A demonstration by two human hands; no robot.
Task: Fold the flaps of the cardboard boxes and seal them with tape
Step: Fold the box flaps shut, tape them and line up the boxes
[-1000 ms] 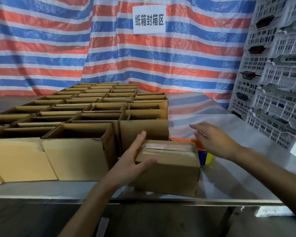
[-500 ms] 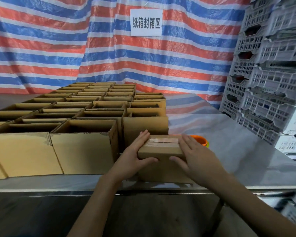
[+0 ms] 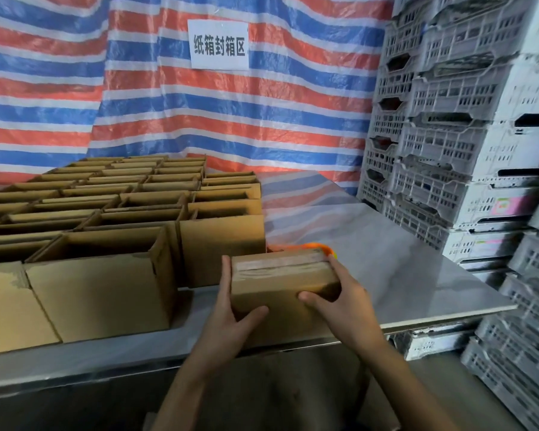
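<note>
- Striped tarpaulin [image 3: 137,104]: a hung backdrop, well behind the taped box.
- Plastic crates [image 3: 448,135]: stacked as a wall, well apart to the right of the taped box. They close off that side.
- Desk [image 3: 386,259]: a steel top under the taped box. The bare stretch to the box's right is the open room, and the front edge runs just below the box.
- Open boxes [image 3: 106,213]: a packed block with flaps up, just left of and behind the taped box, probably awaiting folding.
- Taped box [image 3: 280,281]: flaps closed with a tape strip along the top seam. I cannot tell whether it is lifted or resting.
- Left hand [image 3: 227,325]: grip clamped on the taped box's left side, thumb across the front face.
- Right hand [image 3: 346,306]: grip clamped on the opposite end. The two-sided hold suggests the box is being carried off.
- Orange object [image 3: 319,246]: just behind the taped box and mostly hidden, possibly the tape tool kept within reach.
</note>
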